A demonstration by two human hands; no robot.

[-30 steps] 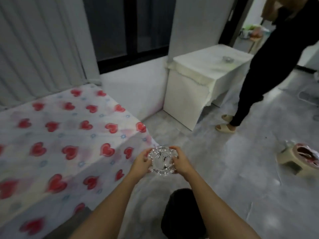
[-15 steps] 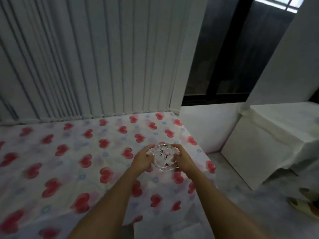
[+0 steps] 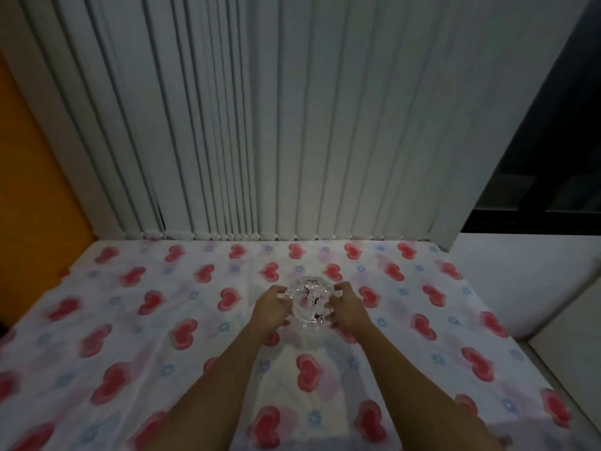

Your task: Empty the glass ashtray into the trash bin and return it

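The clear glass ashtray (image 3: 310, 302), with dark ash specks inside, sits between my two hands over the middle of the bed. My left hand (image 3: 271, 309) grips its left rim and my right hand (image 3: 348, 307) grips its right rim, fingers curled around the edge. Whether the ashtray rests on the sheet or hangs just above it, I cannot tell. No trash bin is in view.
The bed (image 3: 136, 336) wears a white sheet with red hearts and fills the lower view. White vertical blinds (image 3: 276, 125) hang behind it. An orange wall (image 3: 35, 196) stands at the left, a dark window (image 3: 546, 190) and a white ledge (image 3: 536, 281) at the right.
My view swung left from the floor and white cabinet to face the bed and blinds. Both hands carried the ashtray out over the middle of the bed.
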